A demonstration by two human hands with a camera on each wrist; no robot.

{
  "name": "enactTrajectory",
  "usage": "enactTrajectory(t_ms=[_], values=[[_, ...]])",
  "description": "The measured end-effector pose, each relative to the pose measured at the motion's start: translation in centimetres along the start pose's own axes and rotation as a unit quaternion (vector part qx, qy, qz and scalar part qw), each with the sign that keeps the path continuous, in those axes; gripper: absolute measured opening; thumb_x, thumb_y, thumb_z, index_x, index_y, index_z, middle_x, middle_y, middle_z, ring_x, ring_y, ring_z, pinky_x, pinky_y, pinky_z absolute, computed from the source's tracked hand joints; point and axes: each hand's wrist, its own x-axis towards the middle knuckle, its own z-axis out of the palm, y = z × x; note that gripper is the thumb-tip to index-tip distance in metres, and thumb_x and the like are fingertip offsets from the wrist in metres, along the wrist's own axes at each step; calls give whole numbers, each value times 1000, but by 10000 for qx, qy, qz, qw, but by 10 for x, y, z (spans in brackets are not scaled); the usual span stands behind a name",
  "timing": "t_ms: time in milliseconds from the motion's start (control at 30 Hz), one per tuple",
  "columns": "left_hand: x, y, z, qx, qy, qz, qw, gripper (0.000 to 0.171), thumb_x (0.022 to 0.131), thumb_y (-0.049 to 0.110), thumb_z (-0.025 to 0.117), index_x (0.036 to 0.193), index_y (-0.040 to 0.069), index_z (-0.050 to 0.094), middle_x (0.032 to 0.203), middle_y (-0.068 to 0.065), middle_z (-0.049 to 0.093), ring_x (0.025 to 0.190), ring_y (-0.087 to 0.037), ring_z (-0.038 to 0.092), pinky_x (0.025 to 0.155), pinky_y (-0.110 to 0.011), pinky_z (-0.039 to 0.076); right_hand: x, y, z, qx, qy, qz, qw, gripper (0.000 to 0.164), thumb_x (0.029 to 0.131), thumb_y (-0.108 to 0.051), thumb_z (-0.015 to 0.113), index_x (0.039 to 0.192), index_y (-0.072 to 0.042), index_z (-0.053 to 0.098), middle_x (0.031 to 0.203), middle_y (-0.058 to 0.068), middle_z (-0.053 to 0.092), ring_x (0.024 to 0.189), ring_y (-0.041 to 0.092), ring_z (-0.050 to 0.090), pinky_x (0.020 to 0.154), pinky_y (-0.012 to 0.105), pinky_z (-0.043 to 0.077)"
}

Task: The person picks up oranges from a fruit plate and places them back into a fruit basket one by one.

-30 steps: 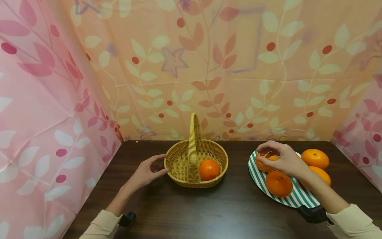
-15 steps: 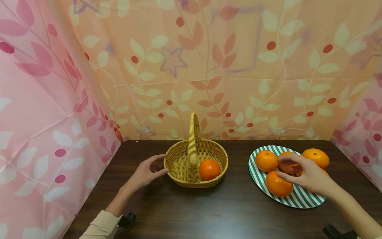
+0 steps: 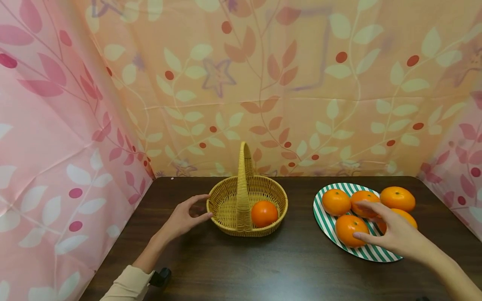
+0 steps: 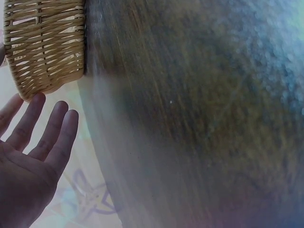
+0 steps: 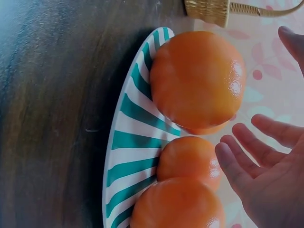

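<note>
My left hand [image 3: 184,219] has its thumb and fingertips right at the left rim of a yellow wicker basket [image 3: 224,223] with a tall hoop handle. In the left wrist view the fingers extend toward the basket's woven side [image 4: 45,52]. A glossy orange [image 3: 264,214] lies in the basket's right half. On the right, my right hand [image 3: 401,234] hovers over a green-and-white striped plate [image 3: 324,225] of several oranges [image 3: 336,202], partly covering some. Its thumb tip overlaps the front orange [image 3: 350,229]. The right wrist view shows spread fingers [image 5: 259,147] beside the oranges, holding nothing.
Everything stands on a dark brown wooden table [image 3: 263,271]. A floral curtain [image 3: 211,117] rises behind its back edge, with pink cloth [image 3: 56,167] at the left side. A black wrist device [image 3: 161,277] sits below the left sleeve [image 3: 128,284].
My right hand has moved from the plate's far-left orange toward the right and nearer side, uncovering that orange. The left hand and basket stay put.
</note>
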Motion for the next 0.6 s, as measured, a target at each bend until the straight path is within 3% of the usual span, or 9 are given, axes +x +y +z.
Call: enactTrajectory(t_ms=[167, 400, 600], values=[[0, -1, 0, 28, 12, 6, 10000, 64, 88, 32, 82, 144, 14, 58, 141, -11, 57, 111, -37, 64, 81, -39, 59, -4, 0, 1, -38, -178, 91, 9998, 76, 76, -19, 92, 139, 1, 54, 129, 15, 62, 101, 3, 57, 85, 6, 39], [0, -1, 0, 43, 34, 49, 10000, 62, 88, 32, 83, 143, 15, 58, 139, -10, 58, 110, -37, 65, 81, -39, 59, -6, 1, 5, -23, -324, 212, 9992, 78, 77, -26, 92, 140, 0, 54, 134, 15, 60, 115, 2, 54, 91, 3, 35], [0, -2, 1, 90, 36, 12, 10000, 63, 88, 32, 83, 143, 15, 58, 139, -9, 59, 109, -35, 65, 81, -37, 58, -6, 5, 12, -430, -241, -82, 9987, 72, 71, -29, 95, 130, -5, 61, 122, 7, 64, 98, 9, 60, 76, 22, 53]])
